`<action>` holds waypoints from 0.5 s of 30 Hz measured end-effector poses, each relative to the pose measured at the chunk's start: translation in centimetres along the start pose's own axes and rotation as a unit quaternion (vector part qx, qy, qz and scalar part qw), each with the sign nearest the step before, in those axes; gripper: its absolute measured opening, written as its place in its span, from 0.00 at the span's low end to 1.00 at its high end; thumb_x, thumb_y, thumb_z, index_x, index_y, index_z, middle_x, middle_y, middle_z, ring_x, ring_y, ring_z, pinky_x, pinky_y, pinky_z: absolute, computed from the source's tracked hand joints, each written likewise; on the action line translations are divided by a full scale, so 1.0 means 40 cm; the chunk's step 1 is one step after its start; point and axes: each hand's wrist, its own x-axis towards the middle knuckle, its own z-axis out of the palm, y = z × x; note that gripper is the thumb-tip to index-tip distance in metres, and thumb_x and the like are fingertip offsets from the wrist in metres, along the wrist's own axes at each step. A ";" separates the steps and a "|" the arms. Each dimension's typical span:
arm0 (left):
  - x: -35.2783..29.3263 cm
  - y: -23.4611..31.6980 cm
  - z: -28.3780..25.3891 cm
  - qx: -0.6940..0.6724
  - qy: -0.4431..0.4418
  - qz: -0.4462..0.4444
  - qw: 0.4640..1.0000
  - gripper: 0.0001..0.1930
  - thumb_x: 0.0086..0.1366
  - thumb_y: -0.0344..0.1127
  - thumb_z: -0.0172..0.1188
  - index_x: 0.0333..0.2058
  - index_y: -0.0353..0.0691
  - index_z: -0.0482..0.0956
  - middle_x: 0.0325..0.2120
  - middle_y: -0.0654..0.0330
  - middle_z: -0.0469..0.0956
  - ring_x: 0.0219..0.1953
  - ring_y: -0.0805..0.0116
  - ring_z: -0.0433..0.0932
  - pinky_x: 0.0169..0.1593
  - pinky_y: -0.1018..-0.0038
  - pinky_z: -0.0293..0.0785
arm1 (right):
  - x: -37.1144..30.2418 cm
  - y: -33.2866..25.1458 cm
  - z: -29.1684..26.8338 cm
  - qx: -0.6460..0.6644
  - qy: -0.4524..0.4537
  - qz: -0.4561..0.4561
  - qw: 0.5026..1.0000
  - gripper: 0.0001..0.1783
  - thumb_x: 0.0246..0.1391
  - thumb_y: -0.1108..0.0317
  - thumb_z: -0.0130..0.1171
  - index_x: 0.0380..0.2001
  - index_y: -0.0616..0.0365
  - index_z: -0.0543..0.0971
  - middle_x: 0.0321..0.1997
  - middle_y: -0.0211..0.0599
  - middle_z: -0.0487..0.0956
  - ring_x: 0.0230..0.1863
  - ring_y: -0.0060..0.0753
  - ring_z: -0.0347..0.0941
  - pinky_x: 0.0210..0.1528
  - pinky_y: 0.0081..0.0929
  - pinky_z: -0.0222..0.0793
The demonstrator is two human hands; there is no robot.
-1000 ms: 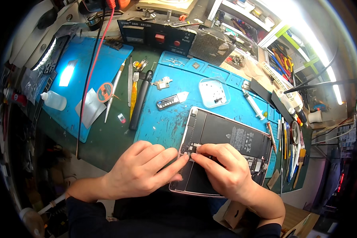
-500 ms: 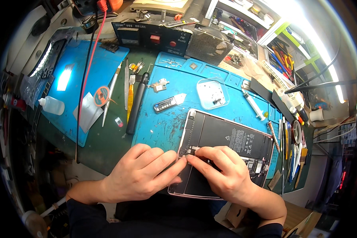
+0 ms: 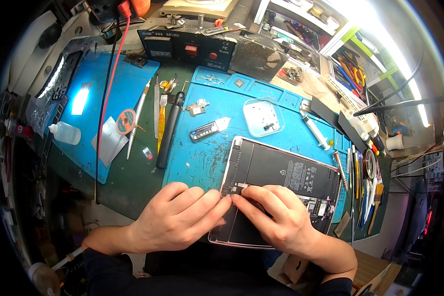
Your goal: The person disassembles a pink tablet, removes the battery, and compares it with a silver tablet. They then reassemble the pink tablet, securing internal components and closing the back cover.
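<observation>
An opened tablet [image 3: 271,159] lies at a slant on the front of the blue work mat [image 3: 202,158], its large black battery [image 3: 293,172] and circuit parts bare. Over its left edge, beside a small metal-covered part, my two hands meet fingertip to fingertip. My left hand [image 3: 177,219] has thumb and forefinger pinched together at that edge. My right hand [image 3: 283,217] reaches across the tablet's lower half, thumb and forefinger drawn close above the inner parts. Whatever the fingertips hold is too small or hidden to make out.
Behind the tablet stand a clear square dish [image 3: 264,117] of small parts, a utility blade [image 3: 209,129] and a syringe [image 3: 314,129]. A black bar-shaped tool [image 3: 170,130] and a solder spool [image 3: 126,121] lie left. Pens and brushes [image 3: 367,190] crowd the right.
Both hands stay at the same spot on the tablet's left edge. The fingers have shifted only slightly, and the whole view has moved a little.
</observation>
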 end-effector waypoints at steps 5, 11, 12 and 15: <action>0.002 -0.002 0.001 0.010 0.000 0.004 1.000 0.19 0.67 0.43 0.65 0.53 0.40 0.84 0.44 0.65 0.79 0.40 0.72 0.75 0.42 0.73 0.69 | -0.004 0.000 0.000 -0.012 -0.003 -0.005 1.000 0.22 0.47 0.73 0.64 0.48 0.68 0.84 0.51 0.43 0.80 0.46 0.38 0.80 0.45 0.31 0.78; 0.001 -0.005 -0.001 0.014 0.001 0.011 1.000 0.19 0.67 0.43 0.66 0.52 0.40 0.85 0.44 0.65 0.79 0.40 0.72 0.75 0.42 0.73 0.70 | -0.002 -0.001 0.001 -0.009 0.004 -0.005 1.000 0.22 0.48 0.73 0.64 0.48 0.68 0.84 0.50 0.43 0.80 0.46 0.38 0.80 0.45 0.31 0.78; 0.001 -0.004 -0.002 0.016 0.001 0.011 1.000 0.19 0.66 0.43 0.66 0.52 0.41 0.85 0.44 0.65 0.79 0.40 0.72 0.75 0.42 0.73 0.70 | -0.002 -0.001 0.000 -0.007 0.001 -0.003 1.000 0.22 0.48 0.73 0.64 0.48 0.68 0.84 0.51 0.43 0.79 0.46 0.38 0.80 0.46 0.31 0.78; -0.002 0.000 -0.005 0.015 -0.001 0.005 1.000 0.20 0.65 0.43 0.67 0.52 0.40 0.86 0.44 0.65 0.79 0.41 0.69 0.75 0.44 0.70 0.70 | -0.001 0.001 -0.001 0.002 0.001 -0.008 1.000 0.21 0.48 0.72 0.64 0.48 0.68 0.84 0.51 0.44 0.79 0.47 0.38 0.80 0.46 0.31 0.77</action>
